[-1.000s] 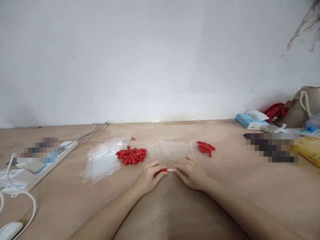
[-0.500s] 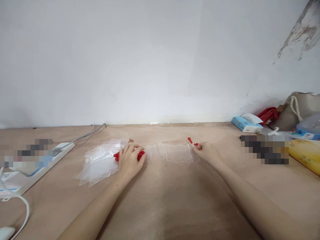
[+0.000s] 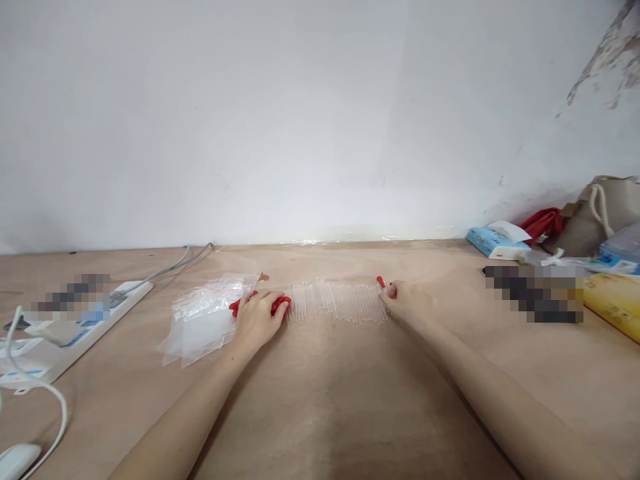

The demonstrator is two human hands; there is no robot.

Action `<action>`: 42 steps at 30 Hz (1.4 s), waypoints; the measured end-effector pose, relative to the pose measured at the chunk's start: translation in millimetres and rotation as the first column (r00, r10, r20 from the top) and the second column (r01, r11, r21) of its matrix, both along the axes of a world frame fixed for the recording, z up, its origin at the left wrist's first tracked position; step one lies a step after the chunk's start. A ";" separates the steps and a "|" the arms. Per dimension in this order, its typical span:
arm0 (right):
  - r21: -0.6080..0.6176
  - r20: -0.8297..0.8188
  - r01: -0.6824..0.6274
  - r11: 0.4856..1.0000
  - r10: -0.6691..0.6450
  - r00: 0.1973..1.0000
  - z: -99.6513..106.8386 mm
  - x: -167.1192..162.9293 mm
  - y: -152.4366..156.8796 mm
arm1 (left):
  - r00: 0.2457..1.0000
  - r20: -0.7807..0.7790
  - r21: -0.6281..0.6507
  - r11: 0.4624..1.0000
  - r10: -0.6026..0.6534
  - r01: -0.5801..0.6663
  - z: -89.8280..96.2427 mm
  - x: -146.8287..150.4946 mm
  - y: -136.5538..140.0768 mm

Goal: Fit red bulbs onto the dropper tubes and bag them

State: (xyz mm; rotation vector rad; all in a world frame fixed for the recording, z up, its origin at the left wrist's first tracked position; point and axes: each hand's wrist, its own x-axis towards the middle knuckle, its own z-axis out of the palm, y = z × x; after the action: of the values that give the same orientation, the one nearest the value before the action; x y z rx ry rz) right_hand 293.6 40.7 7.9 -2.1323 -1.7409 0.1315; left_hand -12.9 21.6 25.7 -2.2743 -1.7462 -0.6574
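Note:
A row of thin clear tubes (image 3: 330, 302) lies side by side across the table. My left hand (image 3: 260, 317) cups a small pile of red rubber bulbs (image 3: 281, 304) at the row's left end, fingers curved over them and the thumb alongside. At the right end, my right hand (image 3: 400, 299) has its fingertips pinched together, with a bit of red rubber bulb showing between them. Just left of these fingertips, another red bulb (image 3: 381, 282) sits at the top of the end tube. Clear zip bags (image 3: 200, 327) lie fanned out left of my left hand.
A white power strip (image 3: 100, 333) with cables stands on the left. On the right are a blue tissue pack (image 3: 495, 241), a yellow packet (image 3: 615, 300), a grey-brown bag (image 3: 590, 217) and a blurred-out dark item. A pale wall rises behind the table (image 3: 310, 400).
The view has shifted slightly. My right fingers have closed in toward the end tube, and less of the red bulb between them shows. My left hand stays over the pile.

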 end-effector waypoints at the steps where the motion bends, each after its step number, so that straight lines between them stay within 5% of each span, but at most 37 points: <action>1: 0.020 -0.006 -0.007 1.000 0.007 1.000 -0.3 -1.3 -0.6 | 1.000 0.005 0.003 1.000 -0.004 0.004 -0.5 -0.1 0.5; 18: -0.093 0.046 -0.063 0.994 0.068 0.997 5.2 -17.5 -5.0 | 0.985 0.166 0.054 0.998 -0.042 0.034 -1.6 1.7 0.0; 23: 0.158 0.076 -0.102 0.982 0.091 0.993 -0.9 -29.0 -10.9 | 0.978 0.202 0.149 0.988 -0.058 0.027 0.0 2.1 0.0; 28: 0.457 0.025 -0.312 0.833 0.338 0.941 -20.6 -39.0 -15.1 | 0.977 0.210 0.198 0.980 -0.047 0.005 0.7 2.1 -0.7; 37: 0.473 -0.024 -0.380 0.795 0.443 0.896 -27.5 -38.7 -22.4 | 0.997 0.081 0.191 0.981 -0.003 -0.012 -3.5 -0.2 0.4; 42: 0.535 0.077 -0.436 0.724 0.472 0.878 -30.1 -41.4 -23.6 | 0.998 0.050 0.246 0.969 -0.024 0.011 0.6 -0.4 -0.9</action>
State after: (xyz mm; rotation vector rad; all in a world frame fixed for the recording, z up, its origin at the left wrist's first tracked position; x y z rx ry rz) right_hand 252.2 17.1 -22.3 -1.2602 -1.9442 -0.1487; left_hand -13.3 20.8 26.3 -2.1228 -1.5688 -0.8912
